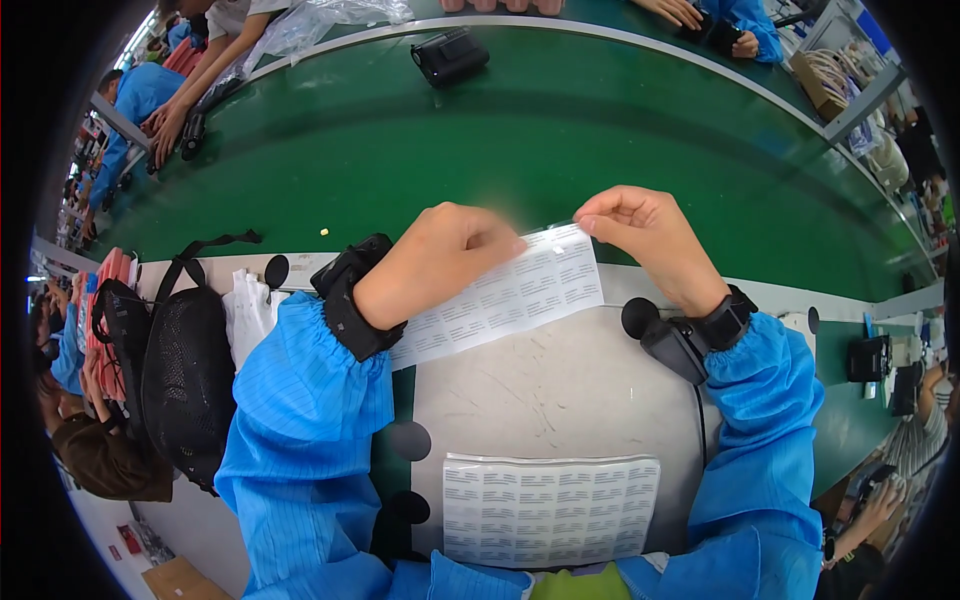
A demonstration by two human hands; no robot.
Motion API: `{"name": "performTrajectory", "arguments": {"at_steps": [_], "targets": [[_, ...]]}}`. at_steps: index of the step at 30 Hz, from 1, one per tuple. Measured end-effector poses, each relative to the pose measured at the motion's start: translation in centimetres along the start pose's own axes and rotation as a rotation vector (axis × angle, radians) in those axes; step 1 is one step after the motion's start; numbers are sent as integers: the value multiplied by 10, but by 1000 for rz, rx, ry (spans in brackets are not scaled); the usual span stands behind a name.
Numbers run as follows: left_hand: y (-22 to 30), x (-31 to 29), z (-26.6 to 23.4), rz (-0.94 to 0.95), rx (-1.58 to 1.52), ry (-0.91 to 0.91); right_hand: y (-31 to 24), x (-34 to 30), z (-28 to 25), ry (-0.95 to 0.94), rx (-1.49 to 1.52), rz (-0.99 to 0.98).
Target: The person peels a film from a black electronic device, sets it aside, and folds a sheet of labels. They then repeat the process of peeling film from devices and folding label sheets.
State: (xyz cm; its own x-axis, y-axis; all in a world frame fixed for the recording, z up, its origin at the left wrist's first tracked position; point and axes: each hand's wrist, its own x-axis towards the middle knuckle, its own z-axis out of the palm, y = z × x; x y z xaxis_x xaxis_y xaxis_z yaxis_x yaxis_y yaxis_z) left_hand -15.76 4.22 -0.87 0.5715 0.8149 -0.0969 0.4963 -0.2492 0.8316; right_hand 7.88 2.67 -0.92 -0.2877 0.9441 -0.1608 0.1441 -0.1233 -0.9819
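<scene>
A long white sheet of printed labels [545,278] slants across the front of the grey work mat, lifted at its far edge. At its upper right corner my right hand [650,235] is closed in a pinch on the sheet, where a thin shiny clear edge shows. My left hand [440,262] is closed over the sheet's upper edge, thumb and forefinger together; its fingertips are slightly blurred. The sheet's left end runs beneath my left wrist. Close to my body lies a stack of similar label sheets [550,510], untouched by either hand.
Ahead stretches a green conveyor belt [400,140] carrying a black device [450,57]. A black mesh bag [187,385] sits left of the grey mat [530,400]. Metal rails edge the belt. Co-workers' hands [165,130] handle black items across the belt.
</scene>
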Motion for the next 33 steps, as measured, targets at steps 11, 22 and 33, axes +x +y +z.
{"name": "performTrajectory", "arguments": {"at_steps": [11, 22, 33], "targets": [[6, -7, 2, -36, 89, -153, -7, 2, -10, 49, 329, -148], [19, 67, -77, -80, 66, 495, 14, 4, -8, 99, 467, -24], [-74, 216, -114, -230, 86, 494, 15, 10, -12, 73, 480, -25]]}}
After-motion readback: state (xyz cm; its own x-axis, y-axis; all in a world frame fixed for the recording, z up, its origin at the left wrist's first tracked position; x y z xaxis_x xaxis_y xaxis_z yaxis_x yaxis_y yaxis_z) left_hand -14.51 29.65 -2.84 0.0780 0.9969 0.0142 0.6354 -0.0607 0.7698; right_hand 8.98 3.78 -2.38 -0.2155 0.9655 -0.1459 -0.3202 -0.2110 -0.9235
